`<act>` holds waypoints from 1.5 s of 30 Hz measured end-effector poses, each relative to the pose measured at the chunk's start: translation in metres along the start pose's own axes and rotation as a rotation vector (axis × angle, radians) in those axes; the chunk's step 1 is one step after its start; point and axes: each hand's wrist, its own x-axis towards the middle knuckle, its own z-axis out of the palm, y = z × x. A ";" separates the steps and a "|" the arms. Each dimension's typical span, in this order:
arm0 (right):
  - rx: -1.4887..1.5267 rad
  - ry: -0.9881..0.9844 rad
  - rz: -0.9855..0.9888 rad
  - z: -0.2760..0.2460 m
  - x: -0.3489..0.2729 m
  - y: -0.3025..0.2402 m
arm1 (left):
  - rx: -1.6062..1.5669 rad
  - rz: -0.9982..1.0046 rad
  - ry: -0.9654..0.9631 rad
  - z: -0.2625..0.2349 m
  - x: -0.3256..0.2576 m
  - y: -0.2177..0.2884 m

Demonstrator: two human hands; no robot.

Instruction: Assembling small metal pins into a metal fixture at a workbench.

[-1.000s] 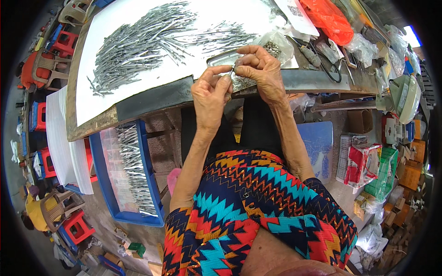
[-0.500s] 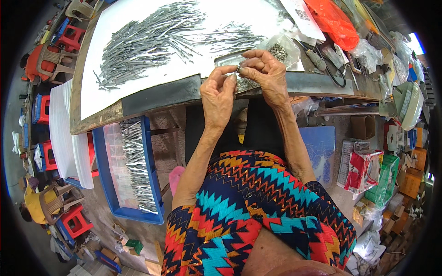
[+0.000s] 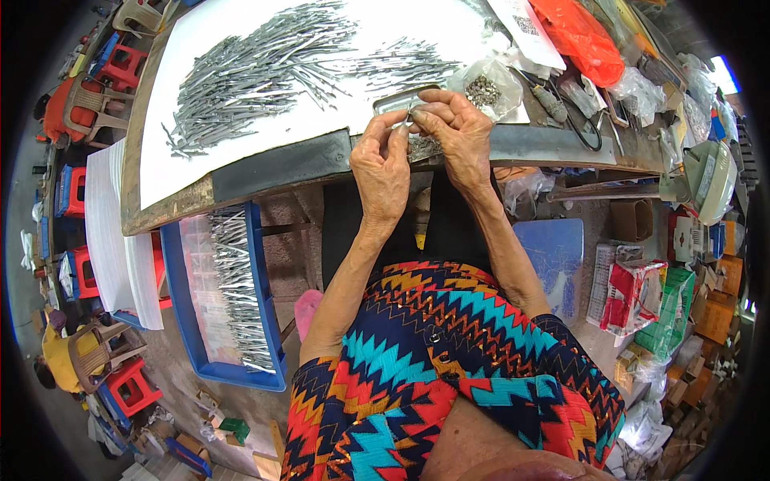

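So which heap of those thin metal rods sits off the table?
The heap in the blue tray, down at the person's left beside the table. The two other heaps, a big one and a small one, lie on the white sheet above.

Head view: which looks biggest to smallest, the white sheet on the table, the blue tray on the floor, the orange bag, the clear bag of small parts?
1. White sheet
2. Blue tray
3. Orange bag
4. Clear bag

The fisheye lens shrinks things toward the rim, so the order holds only as seen here.

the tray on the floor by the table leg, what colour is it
Blue, holding a row of grey metal pins; head view shows the tray best.
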 end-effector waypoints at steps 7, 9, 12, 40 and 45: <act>-0.052 0.039 -0.062 0.004 -0.001 0.007 | -0.051 -0.025 0.002 0.003 0.001 -0.002; -0.058 0.051 -0.073 0.005 -0.002 0.007 | -0.041 -0.013 0.008 0.004 0.001 -0.002; -0.099 0.077 -0.088 0.007 -0.004 0.007 | -0.062 -0.006 0.002 0.005 0.001 -0.004; -0.262 0.117 -0.184 0.003 -0.007 0.011 | -0.317 -0.167 -0.065 0.000 0.000 -0.003; -0.539 0.095 -0.202 -0.006 0.001 0.008 | -0.331 -0.146 -0.011 -0.014 0.000 -0.002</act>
